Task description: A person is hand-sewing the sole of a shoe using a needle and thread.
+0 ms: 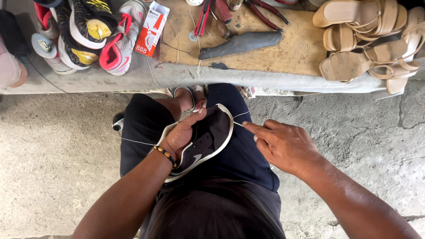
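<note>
A shoe-repair stall: worn sneakers (88, 35), sandals (367, 40) and pliers (265, 13) crowd the bench (287, 53).

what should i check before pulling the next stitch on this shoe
1. Left hand grips the dark shoe on the lap: ok.
2. Right hand pinches the thread near the sole edge: ok.
3. Thread taut, no visible tangle: ok.
4. Needle in the fingers: cannot tell.
5. Stitch line along the white sole: cannot tell, partly hidden.
6. Pliers on the bench, within sight: ok.

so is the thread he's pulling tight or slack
Tight: the thread runs straight from the dark shoe to the right hand fingertips; left hand grips the shoe.
</note>
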